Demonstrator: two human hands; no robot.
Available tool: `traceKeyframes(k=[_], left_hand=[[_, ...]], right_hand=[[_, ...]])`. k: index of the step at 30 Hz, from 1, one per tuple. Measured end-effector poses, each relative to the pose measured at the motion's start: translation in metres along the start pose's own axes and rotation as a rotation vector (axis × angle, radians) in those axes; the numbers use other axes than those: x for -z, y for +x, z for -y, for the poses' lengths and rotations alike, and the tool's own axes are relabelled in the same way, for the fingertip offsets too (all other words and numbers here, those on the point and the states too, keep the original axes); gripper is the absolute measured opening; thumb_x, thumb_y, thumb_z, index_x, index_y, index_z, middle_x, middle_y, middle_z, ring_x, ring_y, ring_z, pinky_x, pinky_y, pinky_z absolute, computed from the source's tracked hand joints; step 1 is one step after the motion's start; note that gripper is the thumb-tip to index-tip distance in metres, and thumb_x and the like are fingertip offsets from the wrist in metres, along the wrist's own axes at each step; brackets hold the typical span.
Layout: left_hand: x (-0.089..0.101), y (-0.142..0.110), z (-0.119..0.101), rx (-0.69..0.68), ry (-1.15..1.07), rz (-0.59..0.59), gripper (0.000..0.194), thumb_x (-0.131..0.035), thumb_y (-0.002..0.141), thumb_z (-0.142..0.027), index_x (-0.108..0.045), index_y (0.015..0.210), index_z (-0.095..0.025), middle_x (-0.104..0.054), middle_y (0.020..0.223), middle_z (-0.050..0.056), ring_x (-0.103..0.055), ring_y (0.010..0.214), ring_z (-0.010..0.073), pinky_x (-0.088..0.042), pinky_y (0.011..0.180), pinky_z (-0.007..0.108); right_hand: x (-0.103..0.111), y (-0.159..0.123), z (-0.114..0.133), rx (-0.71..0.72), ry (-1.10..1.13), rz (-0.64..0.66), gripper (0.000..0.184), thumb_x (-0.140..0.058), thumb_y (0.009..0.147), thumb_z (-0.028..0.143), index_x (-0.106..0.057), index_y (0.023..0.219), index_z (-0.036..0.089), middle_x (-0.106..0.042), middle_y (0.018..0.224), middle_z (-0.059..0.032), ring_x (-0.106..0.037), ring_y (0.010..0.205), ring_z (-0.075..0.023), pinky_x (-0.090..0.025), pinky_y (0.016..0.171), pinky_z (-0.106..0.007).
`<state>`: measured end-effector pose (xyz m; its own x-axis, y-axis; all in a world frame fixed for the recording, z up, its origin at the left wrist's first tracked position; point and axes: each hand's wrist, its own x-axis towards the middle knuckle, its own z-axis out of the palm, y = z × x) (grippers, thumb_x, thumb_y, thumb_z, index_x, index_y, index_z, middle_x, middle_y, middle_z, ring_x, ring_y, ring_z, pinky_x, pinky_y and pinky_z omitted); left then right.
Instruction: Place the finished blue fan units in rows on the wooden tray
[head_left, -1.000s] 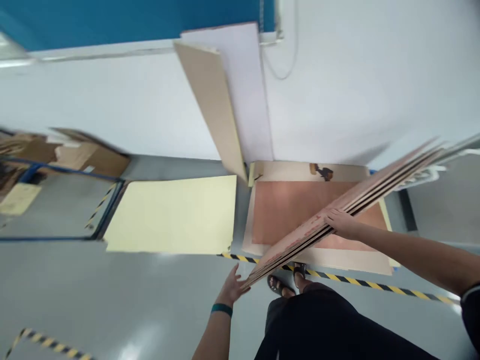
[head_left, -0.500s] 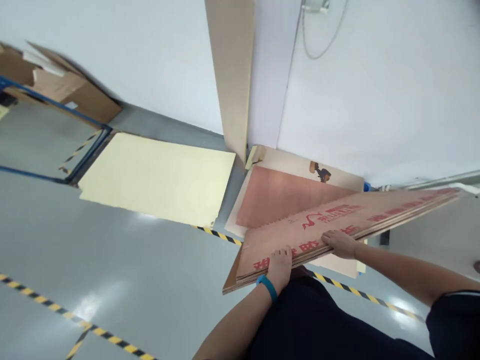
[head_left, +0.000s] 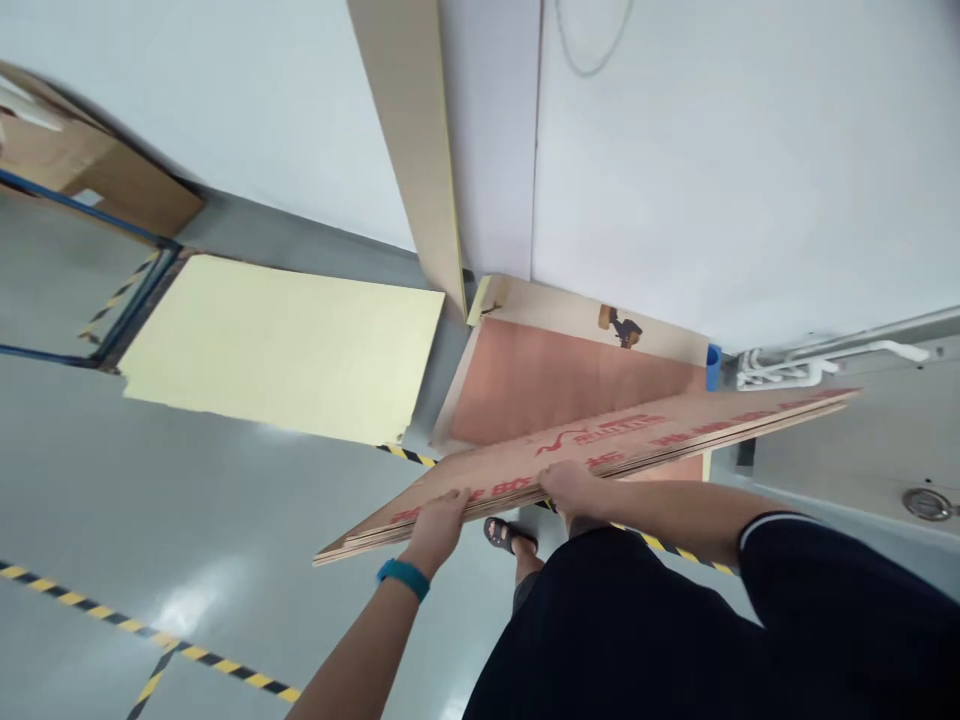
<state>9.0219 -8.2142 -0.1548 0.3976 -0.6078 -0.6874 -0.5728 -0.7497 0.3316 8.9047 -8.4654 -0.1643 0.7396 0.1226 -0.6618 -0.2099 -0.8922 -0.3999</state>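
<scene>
A: Head view: where is your stack of printed boards (head_left: 525,460)?

B: It is held aslant before your body, above the floor (head_left: 315,520), hiding part of the reddish sheet (head_left: 562,370).

A: How are your hands disposed?

B: Your left hand (head_left: 439,525) clasps the near long edge toward the left end, fingers over the printed face. Your right hand (head_left: 570,485) clasps the same edge nearer the middle. Both thumbs are hidden, so their placing cannot be told.

A: How should it handle?

B: Probably stiff but unwieldy, with moderate weight; the layers may slide over one another, and corners may crush. The right end reaches far past your right hand and could dip. A wider hold, gathering every layer at the edge, should steady it.

A: Note the materials and shapes.

B: The boards are thin, flat and brown, apparently cardboard, with red lettering; their layered edges are slightly uneven at the left end. The pale yellow sheet (head_left: 289,350) is broad and smooth, with a ragged near edge. A long, narrow tan board (head_left: 412,130) stands against the white wall (head_left: 712,150).
</scene>
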Motion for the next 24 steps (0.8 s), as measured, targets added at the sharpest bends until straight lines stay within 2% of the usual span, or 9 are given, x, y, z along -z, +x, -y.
traceKeyframes(k=[2,5,8,11,14,17,19,22,24], left_hand=[[0.003,0.0,0.014,0.041,0.053,0.005,0.036,-0.041,0.085,-0.002,-0.059,0.113,-0.017,-0.067,0.112,0.016,-0.066,0.095,0.0293,-0.047,0.089,0.042],[0.007,0.005,0.016,0.037,0.102,-0.008,0.038,-0.042,0.084,-0.001,-0.058,0.113,-0.019,-0.066,0.113,0.012,-0.064,0.101,0.0275,-0.044,0.092,0.039],[0.01,0.01,0.011,0.04,0.135,-0.033,0.039,-0.042,0.084,-0.001,-0.058,0.115,-0.018,-0.066,0.116,0.013,-0.061,0.109,0.0292,-0.041,0.095,0.04],[0.01,0.011,0.01,0.032,0.143,-0.043,0.037,-0.044,0.082,-0.002,-0.059,0.112,-0.018,-0.066,0.117,0.013,-0.059,0.112,0.0299,-0.039,0.096,0.041],[0.007,0.009,0.009,0.035,0.129,-0.056,0.034,-0.044,0.084,-0.004,-0.061,0.11,-0.019,-0.068,0.116,0.012,-0.059,0.111,0.03,-0.038,0.099,0.043],[0.001,-0.001,0.005,0.089,0.092,-0.089,0.031,-0.043,0.089,-0.007,-0.064,0.108,-0.019,-0.069,0.115,0.013,-0.059,0.114,0.0293,-0.038,0.106,0.044],[-0.008,-0.016,-0.002,0.174,0.083,-0.148,0.033,-0.043,0.092,-0.011,-0.062,0.118,-0.016,-0.064,0.13,0.017,-0.051,0.131,0.0319,-0.03,0.116,0.049],[-0.034,-0.048,-0.027,0.522,-0.186,-0.502,0.066,-0.058,0.092,-0.028,-0.034,0.15,-0.008,-0.026,0.164,0.026,-0.017,0.156,0.0376,-0.014,0.127,0.056],[-0.056,-0.062,-0.053,0.831,-0.767,-0.733,0.098,-0.072,0.086,-0.037,-0.012,0.159,-0.011,-0.008,0.17,0.024,-0.007,0.159,0.0333,-0.015,0.129,0.05]], right_hand=[[-0.007,-0.002,0.014,0.0,0.034,-0.054,0.037,-0.069,0.077,0.008,-0.07,0.113,0.011,-0.072,0.11,-0.019,-0.067,0.105,-0.0317,-0.049,0.097,-0.043],[-0.02,-0.059,-0.002,0.064,0.146,-0.302,0.04,-0.06,0.09,0.02,-0.063,0.13,0.018,-0.061,0.139,-0.0158,-0.052,0.134,-0.0304,-0.034,0.117,-0.051],[-0.038,-0.147,-0.058,-0.025,0.145,-0.499,0.045,-0.057,0.096,0.036,-0.059,0.139,0.024,-0.053,0.15,-0.0138,-0.044,0.142,-0.0306,-0.029,0.122,-0.054],[-0.046,-0.202,-0.124,-0.275,-0.113,-0.519,0.072,-0.067,0.089,0.045,-0.046,0.149,0.012,-0.033,0.161,-0.0242,-0.024,0.153,-0.039,-0.026,0.122,-0.059],[-0.034,-0.196,-0.179,-0.282,-0.287,-0.398,0.082,-0.074,0.082,0.035,-0.04,0.152,0.008,-0.029,0.163,-0.0257,-0.017,0.155,-0.0401,-0.023,0.122,-0.058],[-0.014,-0.161,-0.212,-0.141,-0.272,-0.128,0.051,-0.063,0.084,0.018,-0.058,0.134,0.011,-0.058,0.14,-0.0226,-0.051,0.134,-0.0348,-0.037,0.112,-0.047],[-0.006,-0.145,-0.221,-0.093,-0.229,0.007,0.036,-0.056,0.085,0.014,-0.065,0.12,0.013,-0.067,0.121,-0.019,-0.064,0.109,-0.0296,-0.045,0.097,-0.04],[-0.006,-0.143,-0.224,-0.104,-0.211,0.033,0.034,-0.052,0.086,0.014,-0.065,0.118,0.015,-0.067,0.117,-0.0173,-0.066,0.097,-0.0273,-0.046,0.082,-0.036],[-0.013,-0.152,-0.221,-0.113,-0.222,0.019,0.035,-0.05,0.086,0.014,-0.064,0.119,0.015,-0.065,0.12,-0.0174,-0.065,0.099,-0.0274,-0.046,0.081,-0.035]])
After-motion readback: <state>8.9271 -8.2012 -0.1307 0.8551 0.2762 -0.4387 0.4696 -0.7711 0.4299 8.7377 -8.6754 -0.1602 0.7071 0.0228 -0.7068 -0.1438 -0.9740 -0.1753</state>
